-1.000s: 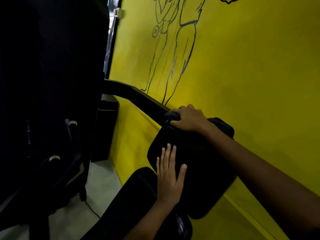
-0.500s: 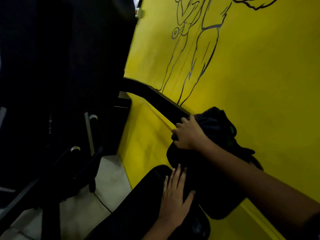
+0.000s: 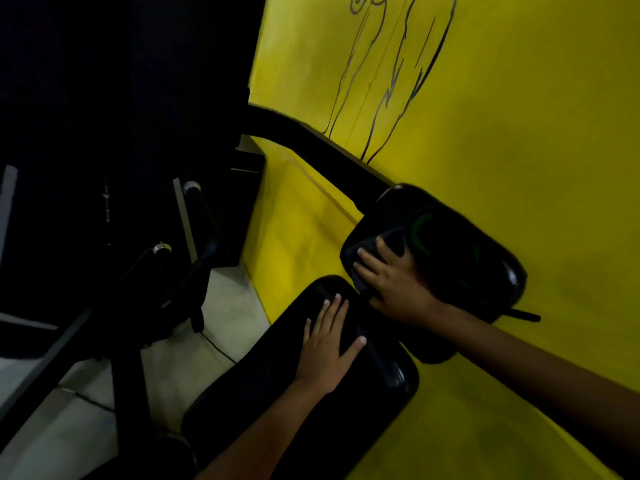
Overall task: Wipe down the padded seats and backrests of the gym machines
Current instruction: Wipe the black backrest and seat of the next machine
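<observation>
— Where are your hands?
— My left hand [image 3: 329,344] lies flat, fingers spread, on the seat [image 3: 277,393]. At two o'clock, my right hand [image 3: 394,282] presses a dark cloth [image 3: 391,242], fingers spread, against the backrest [image 3: 460,258].

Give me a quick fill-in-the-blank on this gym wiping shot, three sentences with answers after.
1. The left hand lies flat on the ____.
2. The right hand presses a dark cloth on the ____.
3. The wall behind the machine is painted ____.

Answers: seat; backrest; yellow
</observation>
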The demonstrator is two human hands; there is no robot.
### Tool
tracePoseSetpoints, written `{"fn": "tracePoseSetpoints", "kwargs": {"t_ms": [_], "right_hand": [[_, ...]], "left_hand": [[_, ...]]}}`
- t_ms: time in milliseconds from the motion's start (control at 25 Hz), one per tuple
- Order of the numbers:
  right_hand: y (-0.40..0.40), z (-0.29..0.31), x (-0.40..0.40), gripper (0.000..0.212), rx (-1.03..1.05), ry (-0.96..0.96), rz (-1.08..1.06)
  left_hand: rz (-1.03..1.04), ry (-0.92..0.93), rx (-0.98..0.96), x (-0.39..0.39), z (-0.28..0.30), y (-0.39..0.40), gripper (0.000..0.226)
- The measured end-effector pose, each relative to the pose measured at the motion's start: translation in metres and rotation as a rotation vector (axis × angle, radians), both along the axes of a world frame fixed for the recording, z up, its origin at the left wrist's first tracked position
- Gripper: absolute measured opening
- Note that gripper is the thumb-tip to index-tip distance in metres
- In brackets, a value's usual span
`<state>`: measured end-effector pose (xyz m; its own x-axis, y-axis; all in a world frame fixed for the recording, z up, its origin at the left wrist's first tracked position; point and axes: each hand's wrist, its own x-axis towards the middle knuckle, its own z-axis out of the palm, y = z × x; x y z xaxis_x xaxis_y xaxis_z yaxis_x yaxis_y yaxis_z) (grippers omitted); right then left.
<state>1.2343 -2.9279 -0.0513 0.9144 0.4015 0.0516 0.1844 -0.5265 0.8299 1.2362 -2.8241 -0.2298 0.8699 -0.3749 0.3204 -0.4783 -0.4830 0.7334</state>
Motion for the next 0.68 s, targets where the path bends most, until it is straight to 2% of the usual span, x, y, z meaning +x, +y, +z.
{"fn": "tracePoseSetpoints", "kwargs": {"t_ms": [80,120,160,240,360,480,560,680], "right_hand": [[-0.015,-0.016,-0.007,0.062,0.035,-0.083,0.191],[-0.016,-0.014,-0.014,0.05,0.05,-0.188,0.232],[-0.015,-0.013,-0.02,0.04,0.069,-0.299,0.235],[-0.017,-0.028,-0.035,0.036,0.127,-0.444,0.189],[-0.018,-0.067,-0.062,0.039,0.25,-0.336,0.312],[-0.028,-0.12,-0.093,0.055,0.281,-0.213,0.261],[-0.031,-0.152,-0.096,0.064,0.367,-0.186,0.085],[0.001,-0.142,-0.073,0.065,0.363,-0.082,-0.176]], "left_hand": [[0.001,-0.009,0.05,0.001,0.001,0.004,0.08],[0.006,-0.011,0.087,0.001,0.004,0.005,0.08],[0.002,-0.003,0.118,0.001,0.007,0.006,0.079],[-0.021,0.028,0.161,-0.001,0.012,0.009,0.075],[-0.079,0.053,0.209,-0.001,0.018,0.019,0.071],[-0.155,0.044,0.182,0.004,0.023,0.028,0.066],[-0.193,0.059,0.142,0.008,0.024,0.034,0.064],[-0.238,0.078,0.101,0.011,0.019,0.04,0.066]]}}
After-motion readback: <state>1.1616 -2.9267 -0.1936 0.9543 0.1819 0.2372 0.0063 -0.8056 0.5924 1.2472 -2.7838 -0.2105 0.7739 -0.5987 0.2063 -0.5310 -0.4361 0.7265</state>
